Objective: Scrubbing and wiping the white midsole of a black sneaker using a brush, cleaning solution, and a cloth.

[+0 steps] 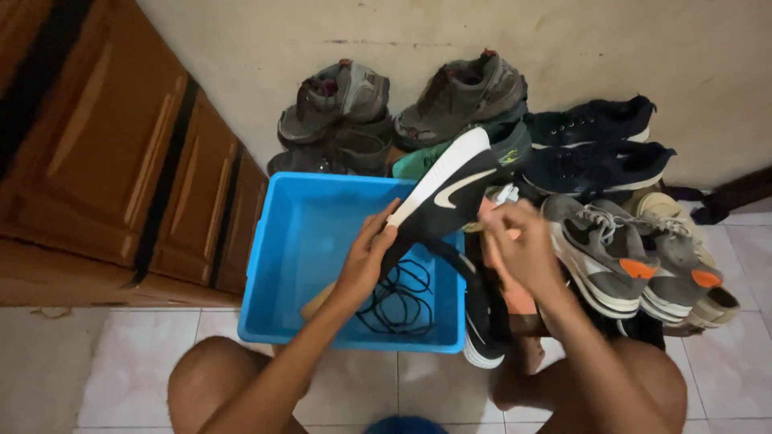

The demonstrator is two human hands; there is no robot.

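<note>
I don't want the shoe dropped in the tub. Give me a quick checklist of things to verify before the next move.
1. Left hand grips the black shoe: ok.
2. Right hand has a firm hold on the white object: cannot tell.
3. Shoe held over the blue tub: ok.
4. Laces lying inside the tub: ok.
5. Water in the tub: cannot tell.

Pale tiled floor (129,378) carrying a blue plastic tub (277,265), with worn shoes (635,257) piled against the wall.
</note>
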